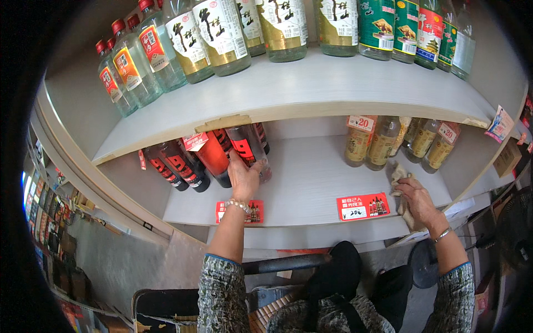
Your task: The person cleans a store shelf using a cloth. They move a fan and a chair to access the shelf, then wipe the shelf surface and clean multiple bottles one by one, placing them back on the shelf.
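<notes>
My left hand reaches onto the lower shelf, its fingers and thumb around the lower part of a glass bottle with a black and red label. Close on its left stands a red bottle with a dark base and a paper tag around its neck. Farther left are dark bottles with red lettering. My right hand holds a crumpled beige cloth over the shelf's front right part. Just behind the cloth stand clear bottles with gold labels, some wearing neck tags.
The upper shelf overhangs the lower shelf and carries several liquor bottles. Red price cards lie along the lower front edge. A chair with a dark armrest is below; a black fan stands right.
</notes>
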{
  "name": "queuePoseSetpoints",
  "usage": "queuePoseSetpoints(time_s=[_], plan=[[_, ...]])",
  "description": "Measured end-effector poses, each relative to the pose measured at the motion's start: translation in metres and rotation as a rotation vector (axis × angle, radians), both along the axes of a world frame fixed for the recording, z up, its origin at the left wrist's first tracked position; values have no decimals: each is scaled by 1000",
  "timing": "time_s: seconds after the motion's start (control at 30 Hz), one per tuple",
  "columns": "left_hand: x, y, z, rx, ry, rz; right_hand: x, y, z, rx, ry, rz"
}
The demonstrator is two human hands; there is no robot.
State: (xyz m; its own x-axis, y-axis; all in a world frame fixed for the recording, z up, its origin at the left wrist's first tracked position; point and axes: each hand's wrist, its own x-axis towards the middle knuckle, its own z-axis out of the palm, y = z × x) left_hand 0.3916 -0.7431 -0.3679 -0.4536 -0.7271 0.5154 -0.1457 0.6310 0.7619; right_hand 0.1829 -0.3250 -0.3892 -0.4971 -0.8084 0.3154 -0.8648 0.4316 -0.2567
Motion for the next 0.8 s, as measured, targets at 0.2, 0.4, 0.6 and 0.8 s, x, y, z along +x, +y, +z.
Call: queuePoseSetpoints(time_s=[0.2, 0.4, 0.6, 0.8], plan=[[-8, -5, -3, -30, -50, 146, -10, -2, -18, -102, 33, -174], [-20, -8, -15, -120, -63, 260, -10, -13, -31, -146, 169, -381], [-5, 26, -1, -186, 89, 261, -19, -13, -40, -158, 224, -418], [65, 172, 73, 37, 231, -763, -37, -19, -49, -82, 304, -480]])
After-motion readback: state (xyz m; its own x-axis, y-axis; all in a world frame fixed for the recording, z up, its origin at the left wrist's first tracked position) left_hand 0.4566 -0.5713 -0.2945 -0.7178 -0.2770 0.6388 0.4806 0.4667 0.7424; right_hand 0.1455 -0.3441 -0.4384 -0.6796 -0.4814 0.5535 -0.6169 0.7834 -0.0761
